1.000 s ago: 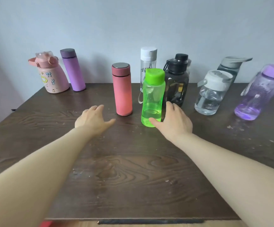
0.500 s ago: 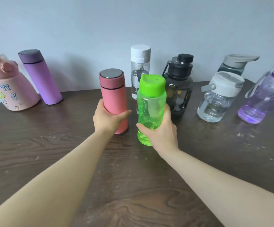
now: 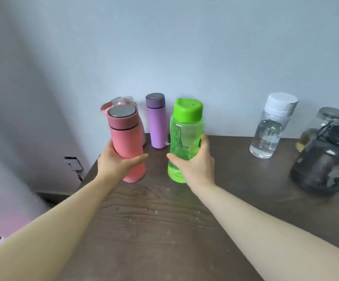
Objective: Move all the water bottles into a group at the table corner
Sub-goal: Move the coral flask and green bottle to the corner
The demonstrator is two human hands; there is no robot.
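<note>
My left hand (image 3: pixel 115 164) grips a coral-pink flask (image 3: pixel 126 140) with a steel lid, tilted, near the table's far left corner. My right hand (image 3: pixel 197 165) holds a clear green bottle (image 3: pixel 184 138) with a green cap, upright, just to the right. Whether their bases touch the table I cannot tell. Behind them at the corner stand a purple flask (image 3: pixel 156 122) and a pink cartoon bottle (image 3: pixel 123 101), mostly hidden by the coral flask. Further right on the table are a clear bottle with a white cap (image 3: pixel 269 130) and a dark smoky jug (image 3: pixel 324 159).
The dark wooden table (image 3: pixel 154 220) meets a pale wall at the back. Its left edge drops off beside my left hand. A wall socket (image 3: pixel 73 164) sits low on the left.
Both hands have carried the coral flask and the green bottle leftward to the corner beside the purple flask; the view has swung left with them.
</note>
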